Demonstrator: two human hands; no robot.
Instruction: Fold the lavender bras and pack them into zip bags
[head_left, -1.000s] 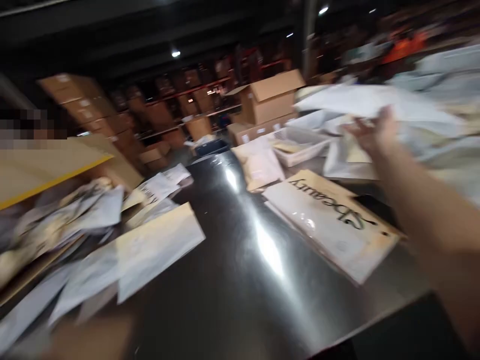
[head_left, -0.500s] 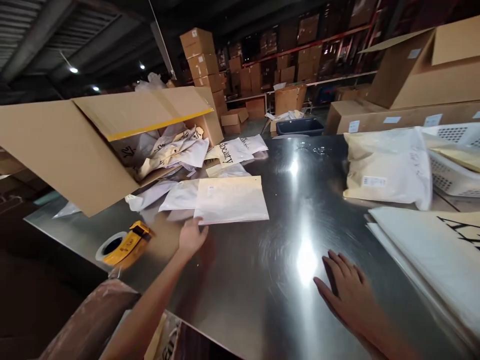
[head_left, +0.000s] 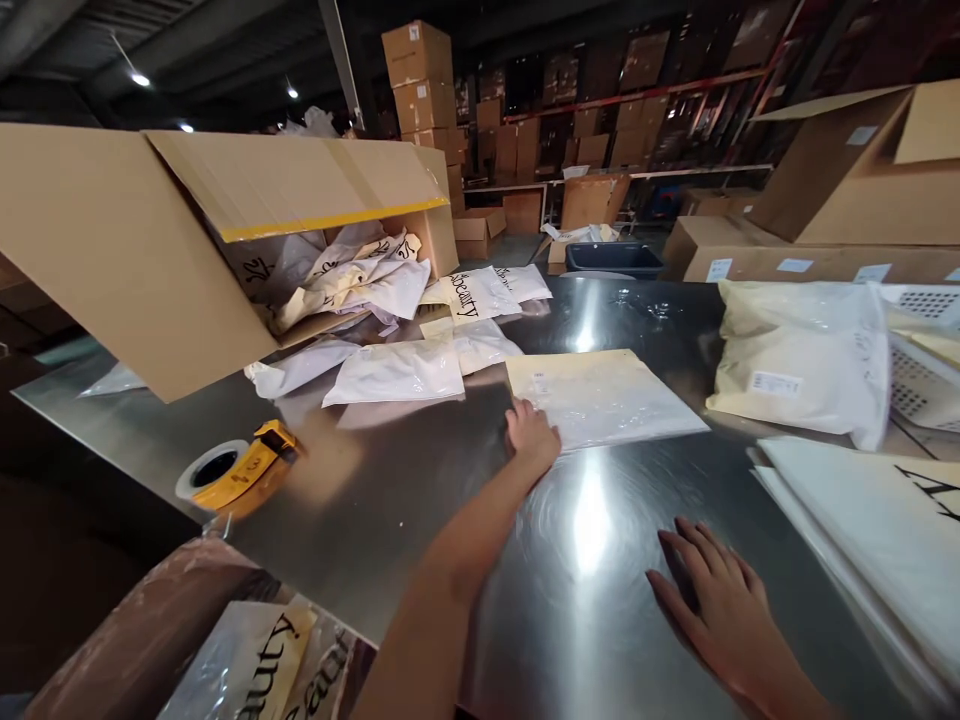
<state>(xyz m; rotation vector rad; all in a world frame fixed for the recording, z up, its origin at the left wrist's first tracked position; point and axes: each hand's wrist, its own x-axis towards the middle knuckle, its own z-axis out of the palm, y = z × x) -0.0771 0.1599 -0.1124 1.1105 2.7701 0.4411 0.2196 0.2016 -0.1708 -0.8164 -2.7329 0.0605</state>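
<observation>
Left hand [head_left: 531, 436] fingers pressed on near corner of flat poly bag [head_left: 604, 398], mid-tabletop [head_left: 420, 500], right of tipped carton [head_left: 187, 230]. Right hand [head_left: 716, 605] flat, empty (bare steel). Best slid with even pressure, bag kept flat.
</observation>
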